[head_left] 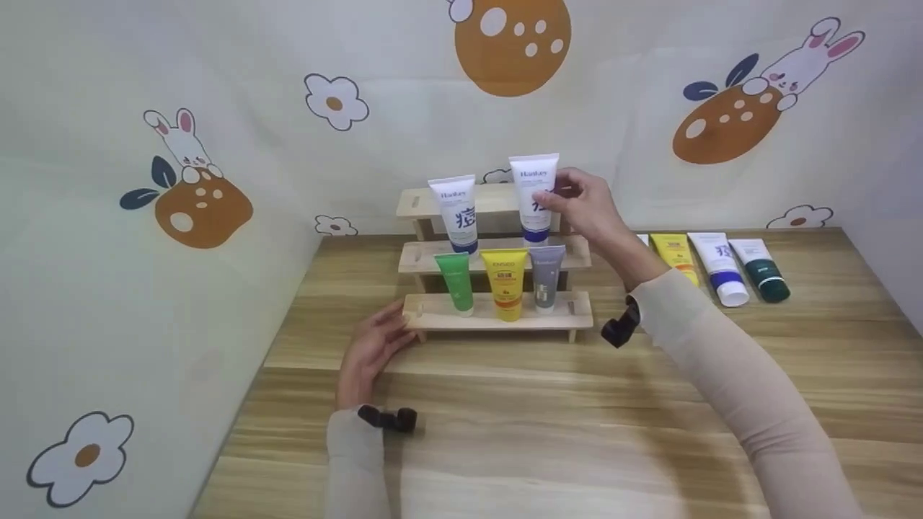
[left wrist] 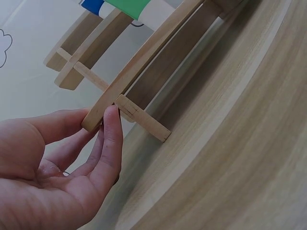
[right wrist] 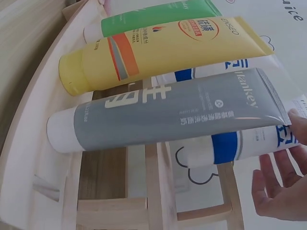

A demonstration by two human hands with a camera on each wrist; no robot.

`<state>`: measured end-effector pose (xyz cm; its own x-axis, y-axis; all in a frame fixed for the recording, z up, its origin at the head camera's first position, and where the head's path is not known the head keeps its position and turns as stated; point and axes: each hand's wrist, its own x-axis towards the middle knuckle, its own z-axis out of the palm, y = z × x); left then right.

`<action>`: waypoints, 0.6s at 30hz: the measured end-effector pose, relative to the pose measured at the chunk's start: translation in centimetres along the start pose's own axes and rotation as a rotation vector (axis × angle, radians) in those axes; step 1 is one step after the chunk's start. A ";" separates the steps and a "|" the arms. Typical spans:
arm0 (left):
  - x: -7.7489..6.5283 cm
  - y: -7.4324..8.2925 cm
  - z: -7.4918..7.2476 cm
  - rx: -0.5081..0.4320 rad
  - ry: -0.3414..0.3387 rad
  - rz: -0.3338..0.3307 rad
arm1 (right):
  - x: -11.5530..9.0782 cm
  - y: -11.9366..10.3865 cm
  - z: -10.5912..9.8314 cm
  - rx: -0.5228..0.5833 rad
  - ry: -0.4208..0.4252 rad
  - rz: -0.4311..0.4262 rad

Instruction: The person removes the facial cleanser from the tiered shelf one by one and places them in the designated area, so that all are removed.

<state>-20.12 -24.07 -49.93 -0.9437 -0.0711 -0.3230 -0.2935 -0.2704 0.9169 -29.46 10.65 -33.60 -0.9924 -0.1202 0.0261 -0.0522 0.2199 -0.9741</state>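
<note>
My right hand (head_left: 588, 205) pinches a white squeeze tube (head_left: 533, 169) with blue lettering, thumb across its front. That tube stands cap down, close over the right part of the middle step of a three-step wooden rack (head_left: 551, 324). Another white tube (head_left: 453, 205) stands at the left of the same step. On the lowest step are a green tube (head_left: 456, 285), a yellow tube (head_left: 506, 285) and a grey tube (right wrist: 168, 112); the grey one partly hides the right hand's tube in the right wrist view. My left hand (left wrist: 72, 163) pinches the left end of the lowest step (left wrist: 129, 79).
Right of the rack, a yellow tube (head_left: 674, 252), a white tube (head_left: 721, 267) and a green-and-white tube (head_left: 761, 267) lie on the wood-grain table (head_left: 505, 418); another is mostly hidden by the right arm. A patterned cloth (head_left: 404, 43) hangs behind and at the left.
</note>
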 end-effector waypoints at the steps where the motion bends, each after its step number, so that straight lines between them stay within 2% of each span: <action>1: 0.0 0.0 0.0 -0.002 0.001 0.001 | 0.0 0.0 -0.1 0.010 0.016 -0.009; 9: 0.0 0.1 0.0 -0.016 0.018 -0.013 | -0.3 0.6 -1.6 0.066 0.118 -0.040; 18: -0.1 -0.1 -0.1 -0.014 0.021 -0.025 | -1.1 2.2 -4.5 0.068 0.156 -0.026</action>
<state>-20.03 -24.12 -49.98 -0.9327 -0.0845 -0.3507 -0.3146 -0.2854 0.9053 -29.03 15.64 -34.74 -0.9964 0.0276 0.0806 -0.0755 0.1519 -0.9855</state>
